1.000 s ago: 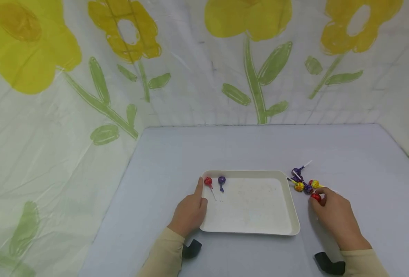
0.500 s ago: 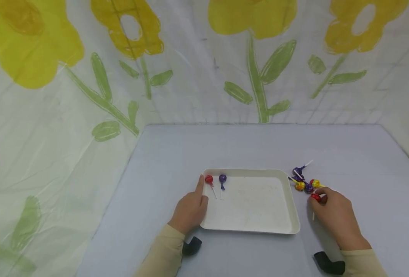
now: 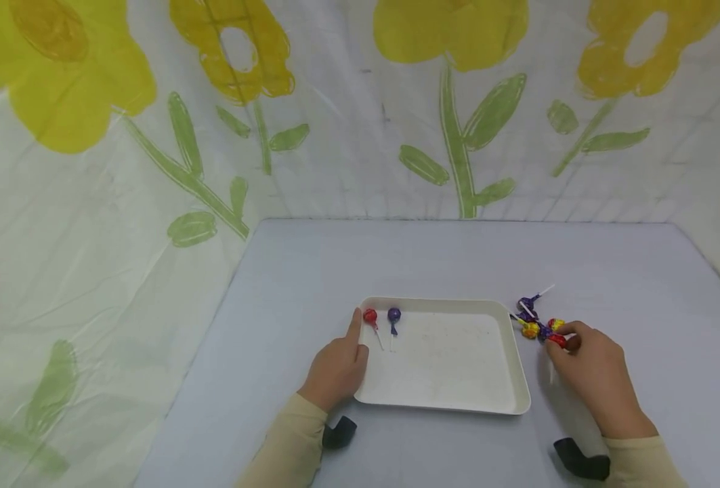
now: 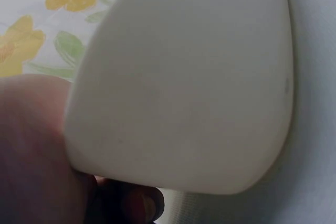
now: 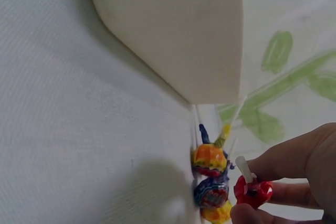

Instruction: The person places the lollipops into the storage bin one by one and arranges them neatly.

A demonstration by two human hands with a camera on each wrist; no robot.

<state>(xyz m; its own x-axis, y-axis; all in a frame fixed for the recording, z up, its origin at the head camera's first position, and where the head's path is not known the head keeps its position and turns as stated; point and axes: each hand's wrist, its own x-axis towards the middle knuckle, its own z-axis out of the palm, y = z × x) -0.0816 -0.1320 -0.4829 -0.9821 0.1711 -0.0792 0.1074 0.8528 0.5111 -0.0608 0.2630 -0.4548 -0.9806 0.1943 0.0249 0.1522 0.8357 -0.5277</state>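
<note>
My left hand (image 3: 335, 366) holds the left edge of a shallow white tray (image 3: 445, 400). Its index finger lies along the outer side, the thumb is at the rim, and curled fingers show beside the tray wall (image 4: 184, 103) in the left wrist view. Inside the tray, a red lollipop (image 3: 370, 316) and a purple lollipop (image 3: 394, 314) lie side by side at the far left. Right of the tray, my right hand (image 3: 594, 366) pinches another red lollipop (image 5: 252, 191) between thumb and fingers. Its white stick (image 5: 243, 167) points towards the camera in the right wrist view.
Beside the tray's right edge lies a small pile of lollipops: purple (image 3: 527, 303), orange-yellow (image 3: 530, 331) and yellow-red (image 3: 556, 324). They sit close to the right fingertips. A pale cloth (image 3: 457, 257) covers the table, and a flowered sheet (image 3: 347, 135) hangs behind.
Gripping the red lollipop, my right hand has shifted slightly towards the pile, and the lollipop's stick has come into view below the fingers. The left hand keeps its place on the tray.
</note>
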